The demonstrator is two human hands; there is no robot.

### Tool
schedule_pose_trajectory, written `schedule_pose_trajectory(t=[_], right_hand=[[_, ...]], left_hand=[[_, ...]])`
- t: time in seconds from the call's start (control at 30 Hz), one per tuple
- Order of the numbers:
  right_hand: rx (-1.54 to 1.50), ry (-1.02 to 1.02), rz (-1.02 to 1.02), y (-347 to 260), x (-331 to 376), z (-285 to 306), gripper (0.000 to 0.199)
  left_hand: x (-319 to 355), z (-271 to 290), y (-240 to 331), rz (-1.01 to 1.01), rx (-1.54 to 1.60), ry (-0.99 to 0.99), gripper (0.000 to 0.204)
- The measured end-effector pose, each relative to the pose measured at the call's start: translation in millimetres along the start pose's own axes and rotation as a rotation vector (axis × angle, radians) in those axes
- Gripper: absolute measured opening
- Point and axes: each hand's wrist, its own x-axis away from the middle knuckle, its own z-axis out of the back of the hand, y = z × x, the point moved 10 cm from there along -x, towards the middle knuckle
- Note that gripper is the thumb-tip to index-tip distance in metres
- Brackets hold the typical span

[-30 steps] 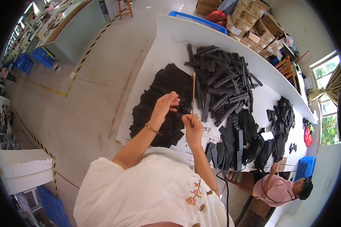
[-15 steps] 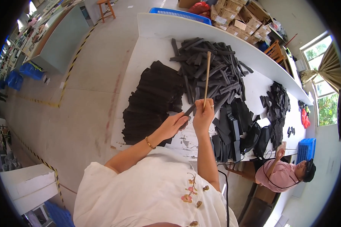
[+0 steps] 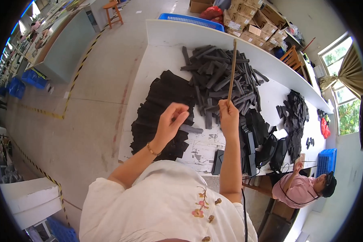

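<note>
My right hand (image 3: 229, 117) is closed around the lower end of a thin wooden stick (image 3: 232, 70), which points up and away over a heap of dark grey fabric tubes (image 3: 218, 72). My left hand (image 3: 171, 123) is lifted above a spread of overlapping black fabric pieces (image 3: 161, 94). Its fingers are curled, with a gap to the thumb and nothing seen in them. Just beside it, one grey fabric tube (image 3: 191, 129) lies partly over the black pieces and partly on the white table (image 3: 199, 151).
Right of my right arm are black flat pieces (image 3: 218, 161) and black pouches (image 3: 270, 149). Another black pile (image 3: 293, 121) lies farther right, near a seated person in pink (image 3: 296, 187). A raised white board (image 3: 181, 30) edges the table's far side. A blue basket (image 3: 189, 21) stands behind it.
My hands have parted: the left moved left and let go of the grey tube, which now lies on the table. My right hand moved right with the stick.
</note>
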Motion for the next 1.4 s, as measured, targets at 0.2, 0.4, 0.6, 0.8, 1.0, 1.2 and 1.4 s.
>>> schedule_pose_trajectory(t=[0.2,0.4,0.6,0.8,1.0,1.2,1.4], right_hand=[[-0.153,-0.143,-0.050,-3,22,-39,0.023],[-0.245,-0.119,-0.012,11,44,-49,0.017],[-0.415,-0.160,-0.182,41,51,-64,0.014],[-0.300,-0.207,-0.150,41,51,-76,0.017],[-0.487,-0.074,-0.175,49,39,-66,0.015],[-0.294,0.113,-0.106,57,23,-43,0.020],[-0.102,0.366,0.013,43,-35,34,0.023]], left_hand=[[-26,-41,-27,0.176,0.147,-0.247,0.015],[-16,-37,-55,0.322,0.218,-0.167,0.015],[-3,-34,-77,0.444,0.725,0.065,0.017],[-20,-22,-68,0.267,0.296,0.029,0.023],[19,-50,-85,0.638,0.617,-0.060,0.033],[93,-72,-111,0.800,0.437,-0.424,0.029],[135,-58,-122,0.757,0.170,-0.672,0.028]])
